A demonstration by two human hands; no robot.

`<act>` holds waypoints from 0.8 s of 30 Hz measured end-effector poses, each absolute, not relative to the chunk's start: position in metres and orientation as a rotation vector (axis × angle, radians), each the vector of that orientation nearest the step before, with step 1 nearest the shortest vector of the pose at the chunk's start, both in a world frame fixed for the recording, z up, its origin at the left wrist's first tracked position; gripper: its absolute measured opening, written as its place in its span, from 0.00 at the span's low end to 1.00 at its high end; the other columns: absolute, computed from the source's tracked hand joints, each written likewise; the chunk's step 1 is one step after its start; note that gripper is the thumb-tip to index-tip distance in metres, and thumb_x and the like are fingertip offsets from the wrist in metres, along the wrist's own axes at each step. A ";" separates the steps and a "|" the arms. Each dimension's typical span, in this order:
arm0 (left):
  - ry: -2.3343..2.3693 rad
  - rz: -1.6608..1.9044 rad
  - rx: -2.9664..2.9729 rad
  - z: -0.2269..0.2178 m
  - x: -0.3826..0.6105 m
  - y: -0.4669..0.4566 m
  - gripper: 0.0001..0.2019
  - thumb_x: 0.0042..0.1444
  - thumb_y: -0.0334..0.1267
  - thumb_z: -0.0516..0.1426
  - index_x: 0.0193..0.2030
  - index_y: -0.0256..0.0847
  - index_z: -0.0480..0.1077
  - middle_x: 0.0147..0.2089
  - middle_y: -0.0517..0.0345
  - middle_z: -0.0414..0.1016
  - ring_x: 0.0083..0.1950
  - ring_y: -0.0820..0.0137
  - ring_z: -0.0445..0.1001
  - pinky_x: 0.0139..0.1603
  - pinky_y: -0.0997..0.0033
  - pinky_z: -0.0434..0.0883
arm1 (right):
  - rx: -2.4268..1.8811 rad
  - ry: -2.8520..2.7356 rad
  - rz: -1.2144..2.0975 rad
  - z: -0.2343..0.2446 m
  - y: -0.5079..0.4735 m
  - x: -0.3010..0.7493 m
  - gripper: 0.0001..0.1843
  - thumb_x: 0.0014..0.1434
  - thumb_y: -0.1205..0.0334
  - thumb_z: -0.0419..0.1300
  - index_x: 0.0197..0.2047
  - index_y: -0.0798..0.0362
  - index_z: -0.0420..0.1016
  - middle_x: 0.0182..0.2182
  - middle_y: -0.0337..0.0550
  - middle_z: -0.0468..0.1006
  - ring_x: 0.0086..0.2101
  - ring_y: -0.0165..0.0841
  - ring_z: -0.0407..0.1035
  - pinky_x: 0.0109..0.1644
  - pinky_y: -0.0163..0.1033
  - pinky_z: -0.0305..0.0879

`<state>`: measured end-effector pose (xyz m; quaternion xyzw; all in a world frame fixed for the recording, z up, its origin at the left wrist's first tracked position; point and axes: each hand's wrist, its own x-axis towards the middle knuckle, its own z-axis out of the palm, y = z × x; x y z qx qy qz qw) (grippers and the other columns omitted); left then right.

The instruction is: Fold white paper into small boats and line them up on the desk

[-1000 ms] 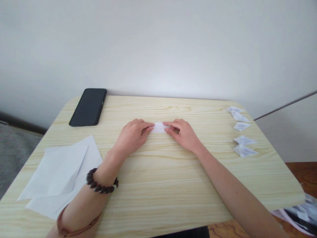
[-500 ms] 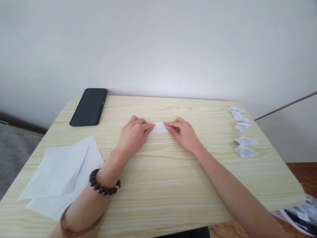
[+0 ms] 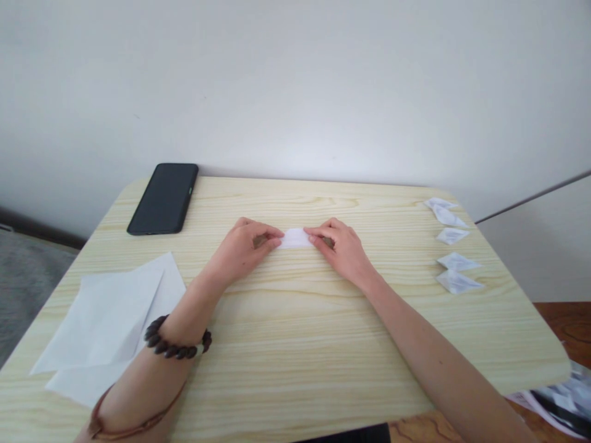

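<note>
A small folded strip of white paper [image 3: 295, 238] lies on the light wooden table [image 3: 300, 344], near its middle. My left hand [image 3: 244, 249] pinches the strip's left end with fingers curled. My right hand [image 3: 339, 246] pinches the right end in the same way. Both hands rest on the tabletop. A dark bead bracelet [image 3: 173, 344] circles my left wrist.
A black phone [image 3: 164, 198] lies at the table's far left corner. White sheets of paper [image 3: 106, 320] sit at the left. Several small folded paper pieces [image 3: 451, 255] line the right edge. Printed papers [image 3: 554, 397] lie below the table at lower right.
My left hand and forearm have shifted slightly left, its fingers sliding along the strip's left end. The right hand and the strip stay put.
</note>
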<state>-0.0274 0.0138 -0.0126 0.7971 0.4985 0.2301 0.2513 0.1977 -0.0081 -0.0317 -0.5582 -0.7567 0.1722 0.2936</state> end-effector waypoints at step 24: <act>1.203 0.508 2.404 -0.014 -0.032 0.012 0.11 0.59 0.42 0.52 0.31 0.40 0.70 0.31 0.55 0.71 0.37 0.64 0.66 0.40 0.63 0.66 | -1.467 -2.023 0.429 -0.034 -0.009 0.198 0.12 0.64 0.59 0.57 0.47 0.48 0.78 0.39 0.42 0.76 0.40 0.34 0.70 0.47 0.41 0.62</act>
